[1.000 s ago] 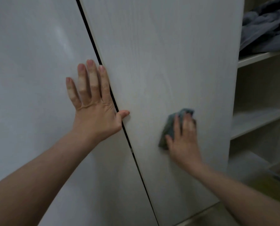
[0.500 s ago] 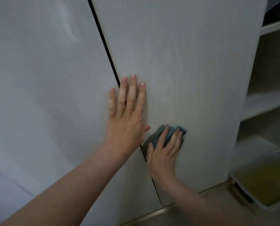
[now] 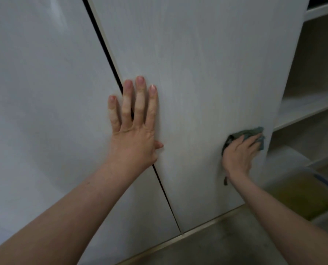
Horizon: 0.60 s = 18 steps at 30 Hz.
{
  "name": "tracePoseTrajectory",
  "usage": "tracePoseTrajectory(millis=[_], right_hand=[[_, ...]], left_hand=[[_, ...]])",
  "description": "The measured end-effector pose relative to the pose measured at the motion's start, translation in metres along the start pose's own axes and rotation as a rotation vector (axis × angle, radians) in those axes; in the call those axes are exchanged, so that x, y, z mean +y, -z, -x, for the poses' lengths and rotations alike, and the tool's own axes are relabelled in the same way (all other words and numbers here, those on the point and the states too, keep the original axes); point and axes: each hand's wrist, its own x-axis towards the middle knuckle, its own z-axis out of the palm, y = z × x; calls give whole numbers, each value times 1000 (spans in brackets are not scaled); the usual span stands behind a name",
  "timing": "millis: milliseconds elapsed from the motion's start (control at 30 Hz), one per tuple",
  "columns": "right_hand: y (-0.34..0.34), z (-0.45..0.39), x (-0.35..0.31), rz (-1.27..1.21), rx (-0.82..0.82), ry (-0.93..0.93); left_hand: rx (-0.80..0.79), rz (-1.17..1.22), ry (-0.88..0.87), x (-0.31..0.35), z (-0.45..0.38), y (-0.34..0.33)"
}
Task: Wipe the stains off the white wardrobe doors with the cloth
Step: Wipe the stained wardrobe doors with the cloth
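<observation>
Our right hand (image 3: pixel 239 155) has slid the cloth (image 3: pixel 244 133) right, its grip pressing it flat-fingered against the right door (image 3: pixel 207 73); our left hand (image 3: pixel 134 129) rests flat, released.

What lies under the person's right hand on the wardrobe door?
A grey-green cloth, pressed by the right hand against the right door. The door surface beneath it is covered.

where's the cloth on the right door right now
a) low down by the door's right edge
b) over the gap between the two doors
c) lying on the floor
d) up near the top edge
a: the right hand presses the cloth flat against the right door low down, close to its right edge, while the left hand lies spread across the gap between the doors.
</observation>
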Motion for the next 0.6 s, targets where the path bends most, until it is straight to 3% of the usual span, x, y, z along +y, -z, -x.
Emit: tracePoseTrajectory(millis=[100, 233, 333, 400, 500, 600], right_hand=[[-31, 64, -23, 42, -40, 84], [-36, 136, -31, 202, -141, 533], [-23, 135, -56, 210, -168, 849], [-17, 131, -82, 171, -181, 1026], [-15, 134, -115, 166, -187, 1193], [-23, 148, -131, 214, -171, 1303]], left_hand=[[5, 13, -1, -1, 0, 1], [16, 15, 2, 0, 2, 3], [56, -42, -35, -9, 4, 6], [163, -60, -81, -17, 8, 8], [271, -44, 6, -41, 26, 16], [181, -77, 143, -86, 63, 17]])
